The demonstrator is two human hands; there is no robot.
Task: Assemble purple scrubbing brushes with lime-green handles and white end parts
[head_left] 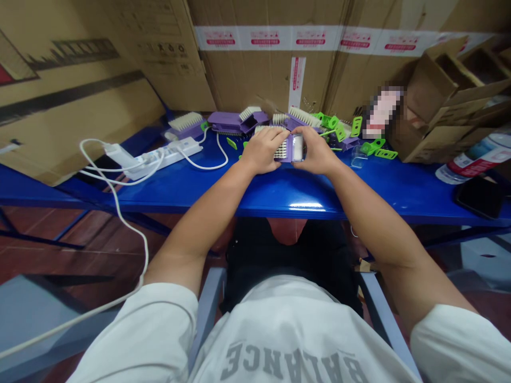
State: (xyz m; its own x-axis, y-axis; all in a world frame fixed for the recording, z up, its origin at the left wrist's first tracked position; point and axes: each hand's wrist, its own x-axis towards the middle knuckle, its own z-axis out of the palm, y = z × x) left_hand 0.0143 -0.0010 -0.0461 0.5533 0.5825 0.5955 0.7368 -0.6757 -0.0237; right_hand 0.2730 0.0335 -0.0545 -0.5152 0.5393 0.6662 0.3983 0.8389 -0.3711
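Note:
Above the front part of the blue table, my left hand [261, 151] is closed over the left side of a purple brush [290, 149] with cream bristles. My right hand [316, 151] grips the brush's right end, thumb and fingers around a clear and white end piece [298, 148]. Part of the brush is hidden under my fingers. Behind my hands lie more purple brushes with bristles, such as one at the left [187, 123]. To the right are several bright green plastic parts [356, 126] and a small clear plastic piece [358, 159].
A white power strip [159, 154] with cables lies left on the blue table [279, 199]. Cardboard boxes [263, 74] stand along the back. At the right are an open carton [439, 101], a plastic bottle [475, 158] and a black phone-like object [480, 197].

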